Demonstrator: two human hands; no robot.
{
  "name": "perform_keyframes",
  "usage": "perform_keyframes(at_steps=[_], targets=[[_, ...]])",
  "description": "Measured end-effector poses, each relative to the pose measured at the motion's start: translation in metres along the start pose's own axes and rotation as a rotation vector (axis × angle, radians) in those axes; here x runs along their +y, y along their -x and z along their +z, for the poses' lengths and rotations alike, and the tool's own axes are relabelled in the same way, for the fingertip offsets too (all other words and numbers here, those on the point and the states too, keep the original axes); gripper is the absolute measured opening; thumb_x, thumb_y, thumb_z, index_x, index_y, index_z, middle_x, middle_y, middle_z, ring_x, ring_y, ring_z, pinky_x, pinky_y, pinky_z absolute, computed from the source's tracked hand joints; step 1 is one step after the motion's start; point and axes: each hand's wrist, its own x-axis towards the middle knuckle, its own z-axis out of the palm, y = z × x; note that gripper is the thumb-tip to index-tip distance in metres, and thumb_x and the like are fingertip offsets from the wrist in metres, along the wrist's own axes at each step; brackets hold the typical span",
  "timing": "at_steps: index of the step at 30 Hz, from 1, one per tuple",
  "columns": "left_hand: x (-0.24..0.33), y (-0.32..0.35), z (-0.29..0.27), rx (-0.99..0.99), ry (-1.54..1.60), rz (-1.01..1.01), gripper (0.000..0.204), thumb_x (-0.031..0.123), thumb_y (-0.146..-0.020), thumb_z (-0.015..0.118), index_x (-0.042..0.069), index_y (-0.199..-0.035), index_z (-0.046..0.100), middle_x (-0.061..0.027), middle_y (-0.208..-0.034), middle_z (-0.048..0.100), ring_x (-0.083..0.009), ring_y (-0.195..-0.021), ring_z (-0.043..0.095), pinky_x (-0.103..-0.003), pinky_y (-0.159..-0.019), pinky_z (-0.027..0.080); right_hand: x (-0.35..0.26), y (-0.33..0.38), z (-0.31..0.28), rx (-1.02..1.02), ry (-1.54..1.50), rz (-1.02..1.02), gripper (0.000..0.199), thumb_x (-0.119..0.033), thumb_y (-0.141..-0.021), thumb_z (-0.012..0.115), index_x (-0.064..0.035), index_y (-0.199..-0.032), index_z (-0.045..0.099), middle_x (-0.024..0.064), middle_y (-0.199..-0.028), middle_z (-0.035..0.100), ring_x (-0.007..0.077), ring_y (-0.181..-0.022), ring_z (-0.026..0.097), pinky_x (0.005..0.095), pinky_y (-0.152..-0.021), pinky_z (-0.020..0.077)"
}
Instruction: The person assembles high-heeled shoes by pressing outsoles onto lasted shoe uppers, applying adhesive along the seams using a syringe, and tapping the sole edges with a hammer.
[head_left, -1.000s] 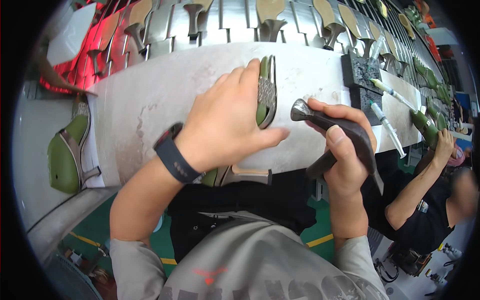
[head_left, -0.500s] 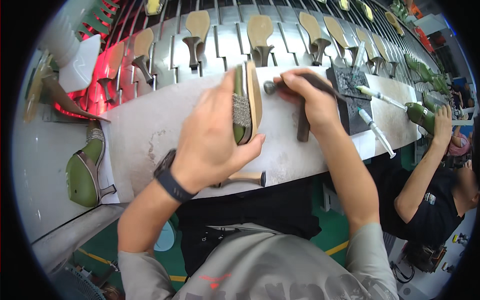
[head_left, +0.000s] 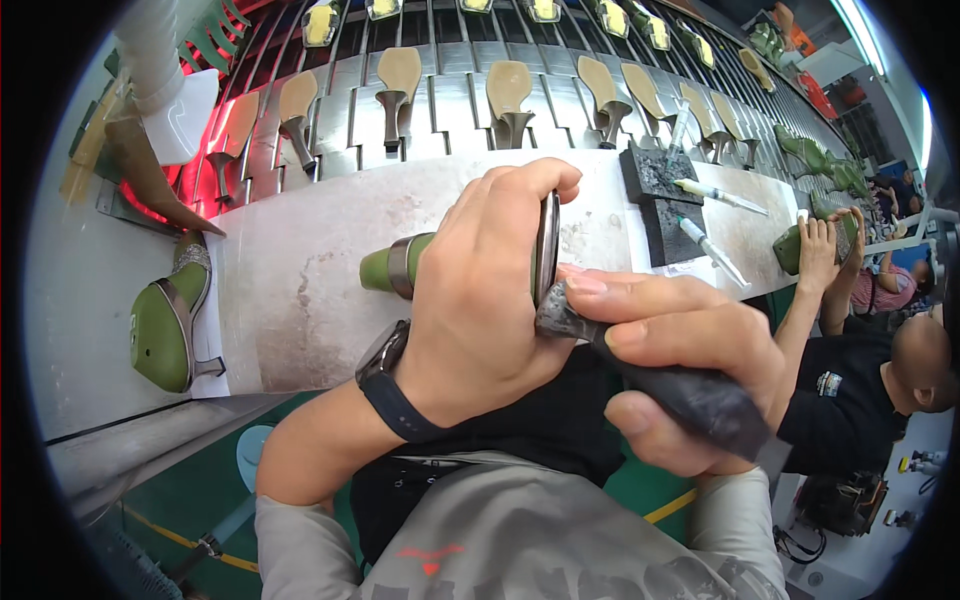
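My left hand point(head_left: 485, 290), with a dark watch on its wrist, is wrapped round a high-heeled shoe on a green last point(head_left: 378, 268). A dark strap crosses the last on the left, and the narrow sole edge point(head_left: 547, 245) faces right past my fingers. My right hand point(head_left: 690, 350) is closed around a dark hammer point(head_left: 690, 400). The hammer's worn, rounded end point(head_left: 566, 312) is up against the shoe's sole side, close to my left thumb. My left hand hides most of the shoe, its heel included.
Heeled soles point(head_left: 512, 90) stand along the metal slatted conveyor point(head_left: 440, 110). Syringes point(head_left: 712, 250) rest by black blocks point(head_left: 655, 180) at right. Another green shoe point(head_left: 165, 335) lies at far left, near a white nozzle point(head_left: 185, 120). At right, a co-worker's hands point(head_left: 820, 250) hold a green shoe.
The shoe has turned and moved right, its green end now pointing left. My right hand has come nearer and lower, bringing the hammer against the sole side.
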Motion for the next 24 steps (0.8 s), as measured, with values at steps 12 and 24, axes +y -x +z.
perform_keyframes(at_steps=[12, 24], targets=[[0.004, 0.029, 0.003, -0.01, -0.094, 0.194, 0.064, -0.01, -0.069, 0.069, -0.003, -0.131, 0.054, -0.0192, -0.118, 0.066, -0.0388, -0.1, 0.068, -0.042, -0.09, 0.054, -0.014, -0.021, -0.017, 0.099, -0.168, 0.349, 0.044, -0.026, -0.082, 0.082, 0.0056, -0.104, 0.062, 0.0319, -0.109, 0.074, 0.0361, -0.104, 0.075, 0.0442, -0.098, 0.0594], [-0.069, 0.165, 0.005, 0.144, -0.636, 0.244, 0.066, 0.042, -0.104, 0.065, 0.006, -0.153, 0.039, -0.0261, -0.151, 0.056, -0.0417, -0.14, 0.055, -0.062, -0.124, 0.025, 0.018, 0.1, 0.088, 0.083, -0.316, 0.41, 0.031, 0.003, -0.086, 0.078, 0.0061, -0.114, 0.068, 0.0251, -0.123, 0.073, 0.0327, -0.118, 0.073, 0.0398, -0.103, 0.0572]])
